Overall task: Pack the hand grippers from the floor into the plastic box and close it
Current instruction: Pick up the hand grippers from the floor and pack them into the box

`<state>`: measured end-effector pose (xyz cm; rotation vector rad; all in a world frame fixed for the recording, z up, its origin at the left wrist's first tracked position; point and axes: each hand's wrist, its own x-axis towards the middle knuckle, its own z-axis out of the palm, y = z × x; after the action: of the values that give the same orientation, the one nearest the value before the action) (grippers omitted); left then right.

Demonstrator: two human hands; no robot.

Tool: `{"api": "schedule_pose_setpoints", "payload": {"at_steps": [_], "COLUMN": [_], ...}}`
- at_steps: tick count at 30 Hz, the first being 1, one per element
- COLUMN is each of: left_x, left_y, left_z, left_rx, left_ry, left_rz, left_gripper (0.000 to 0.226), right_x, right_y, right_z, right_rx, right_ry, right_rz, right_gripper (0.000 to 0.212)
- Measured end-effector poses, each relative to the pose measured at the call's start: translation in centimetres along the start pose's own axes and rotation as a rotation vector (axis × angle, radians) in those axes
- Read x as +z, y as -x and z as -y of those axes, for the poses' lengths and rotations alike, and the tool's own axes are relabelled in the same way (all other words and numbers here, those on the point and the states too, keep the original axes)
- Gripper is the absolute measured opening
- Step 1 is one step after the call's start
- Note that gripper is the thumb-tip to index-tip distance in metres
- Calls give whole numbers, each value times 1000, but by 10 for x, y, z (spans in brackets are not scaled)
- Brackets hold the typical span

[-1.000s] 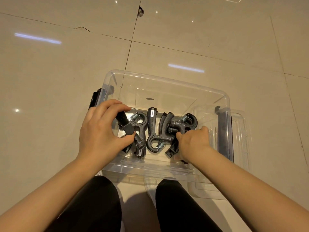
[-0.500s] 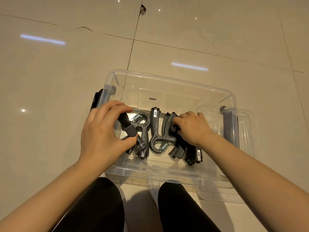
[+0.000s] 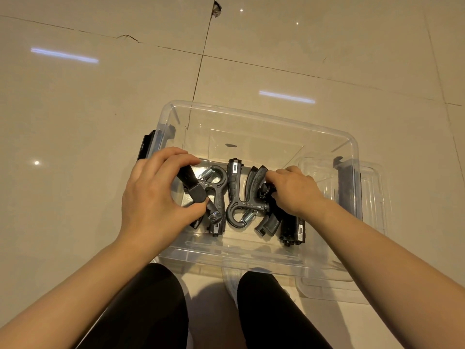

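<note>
Your left hand (image 3: pixel 153 197) pinches one black spring hand gripper (image 3: pixel 198 191) and your right hand (image 3: pixel 293 191) closes on another inside the clear plastic box (image 3: pixel 251 117); its transparent lid (image 3: pixel 372 273), at four o'clock, is not yet on.

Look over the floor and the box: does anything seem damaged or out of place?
Yes. The floor tile has a chipped spot at the tile joint near the top and a thin crack running left of it. The clear lid lies under the plastic box, sticking out at its right side. The hand grippers are in the box.
</note>
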<state>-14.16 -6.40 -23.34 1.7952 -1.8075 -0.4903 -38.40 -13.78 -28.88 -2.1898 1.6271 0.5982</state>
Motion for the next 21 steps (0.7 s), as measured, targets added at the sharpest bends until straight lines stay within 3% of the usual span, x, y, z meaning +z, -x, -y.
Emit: {"api": "schedule_pose_setpoints", "payload": {"at_steps": [4, 10, 13, 18, 21], "left_x": [-6, -33, -45, -65, -67], "left_y": [0, 1, 5, 15, 13], "left_z": [1, 3, 7, 5, 6], "left_rx": [-9, 71, 84, 84, 94], "left_ry": [88, 207, 275, 336, 338], "left_rz": [-44, -50, -1, 0, -14], "left_gripper": [53, 58, 60, 65, 64], "right_x": [-2, -34, -42, -34, -30], "right_y": [5, 3, -13, -44, -45], "right_z": [0, 33, 63, 107, 108], "right_rx": [-77, -375, -494, -525, -537], "right_ry": [6, -132, -89, 106, 13], "right_rz": [-51, -69, -121, -205, -222], "right_gripper": [39, 27, 31, 38, 37]}}
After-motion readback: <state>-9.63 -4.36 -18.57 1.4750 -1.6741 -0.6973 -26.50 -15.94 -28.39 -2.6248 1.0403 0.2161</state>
